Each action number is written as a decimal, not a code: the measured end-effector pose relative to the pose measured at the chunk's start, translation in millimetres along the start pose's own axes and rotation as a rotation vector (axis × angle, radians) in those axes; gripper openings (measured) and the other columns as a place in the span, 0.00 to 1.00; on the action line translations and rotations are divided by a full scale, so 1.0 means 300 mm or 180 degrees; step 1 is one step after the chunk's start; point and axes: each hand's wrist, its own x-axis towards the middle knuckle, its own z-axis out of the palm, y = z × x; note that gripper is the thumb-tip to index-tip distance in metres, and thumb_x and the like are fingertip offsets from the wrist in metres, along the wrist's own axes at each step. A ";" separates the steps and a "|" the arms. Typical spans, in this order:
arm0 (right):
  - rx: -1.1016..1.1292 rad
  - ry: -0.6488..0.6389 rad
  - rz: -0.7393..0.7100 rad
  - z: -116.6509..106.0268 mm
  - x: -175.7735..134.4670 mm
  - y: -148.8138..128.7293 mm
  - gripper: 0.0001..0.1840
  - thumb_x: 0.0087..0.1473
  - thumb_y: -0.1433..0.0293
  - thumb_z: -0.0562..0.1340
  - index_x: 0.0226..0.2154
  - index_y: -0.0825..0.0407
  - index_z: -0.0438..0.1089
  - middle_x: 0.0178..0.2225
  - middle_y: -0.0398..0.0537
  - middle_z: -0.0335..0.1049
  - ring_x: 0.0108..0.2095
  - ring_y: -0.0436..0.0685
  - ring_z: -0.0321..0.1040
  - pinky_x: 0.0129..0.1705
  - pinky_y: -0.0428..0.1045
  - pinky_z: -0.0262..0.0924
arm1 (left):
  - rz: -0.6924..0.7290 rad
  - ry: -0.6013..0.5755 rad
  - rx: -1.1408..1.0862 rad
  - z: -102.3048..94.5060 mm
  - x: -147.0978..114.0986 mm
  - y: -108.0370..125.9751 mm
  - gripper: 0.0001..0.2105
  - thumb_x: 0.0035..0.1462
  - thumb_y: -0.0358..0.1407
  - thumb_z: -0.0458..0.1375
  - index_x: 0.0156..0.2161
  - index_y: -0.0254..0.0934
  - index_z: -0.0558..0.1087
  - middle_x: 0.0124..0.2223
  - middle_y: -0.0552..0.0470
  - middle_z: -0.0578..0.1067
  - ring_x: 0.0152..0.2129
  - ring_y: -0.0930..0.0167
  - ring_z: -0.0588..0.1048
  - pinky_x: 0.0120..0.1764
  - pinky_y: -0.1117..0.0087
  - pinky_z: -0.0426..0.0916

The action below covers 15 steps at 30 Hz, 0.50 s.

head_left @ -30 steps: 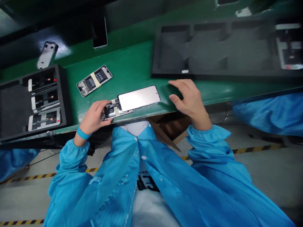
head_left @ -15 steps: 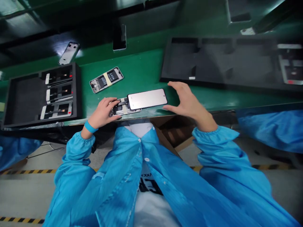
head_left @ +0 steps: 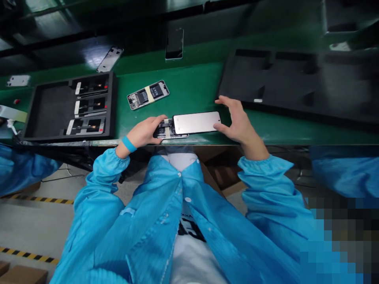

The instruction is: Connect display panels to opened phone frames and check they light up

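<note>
My left hand (head_left: 146, 130) grips the left end of an opened phone body (head_left: 167, 132) at the table's front edge, fingers on the far side and thumb on the near side. A lit white phone screen (head_left: 197, 123) lies over the right part of that body, offset to the right. My right hand (head_left: 235, 120) is open beside the screen's right end. Its thumb tip overlaps the screen's near right corner; whether it touches I cannot tell. Behind them lies another opened phone body (head_left: 148, 95) with a pale tape strip across its battery.
A black foam tray (head_left: 50, 108) on the left holds several screen parts (head_left: 85, 126). Another black tray (head_left: 284, 88) stands at right. Farther back are a dark phone (head_left: 174, 44) and a pale phone shell (head_left: 110, 59). Blue sleeves (head_left: 346, 169) of other people show at both sides.
My right hand has come closer to the screen, its thumb now over the corner. My left hand keeps its hold on the phone body. The whole view has shifted sideways.
</note>
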 end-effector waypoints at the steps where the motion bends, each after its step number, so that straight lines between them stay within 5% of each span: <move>1: -0.0025 -0.0040 0.0016 -0.002 0.002 -0.002 0.52 0.63 0.38 0.62 0.77 0.48 0.53 0.68 0.61 0.68 0.67 0.75 0.64 0.72 0.75 0.59 | 0.0000 -0.0012 0.0004 -0.002 -0.002 0.000 0.43 0.60 0.36 0.68 0.76 0.35 0.57 0.65 0.34 0.76 0.60 0.51 0.77 0.61 0.53 0.75; 9: -0.0083 -0.0173 0.0229 -0.004 0.021 -0.019 0.50 0.60 0.41 0.65 0.76 0.44 0.57 0.67 0.59 0.68 0.68 0.77 0.64 0.72 0.77 0.59 | 0.0291 -0.0051 0.0059 -0.002 -0.003 -0.003 0.42 0.61 0.34 0.64 0.77 0.32 0.55 0.74 0.32 0.67 0.70 0.50 0.69 0.71 0.49 0.66; 15: -0.0136 -0.0212 0.0183 0.006 0.020 -0.016 0.49 0.59 0.41 0.66 0.74 0.45 0.60 0.67 0.59 0.68 0.67 0.77 0.64 0.72 0.77 0.58 | 0.0208 -0.0065 0.0272 -0.002 0.013 0.030 0.40 0.59 0.32 0.66 0.74 0.31 0.60 0.70 0.30 0.72 0.66 0.49 0.73 0.67 0.49 0.70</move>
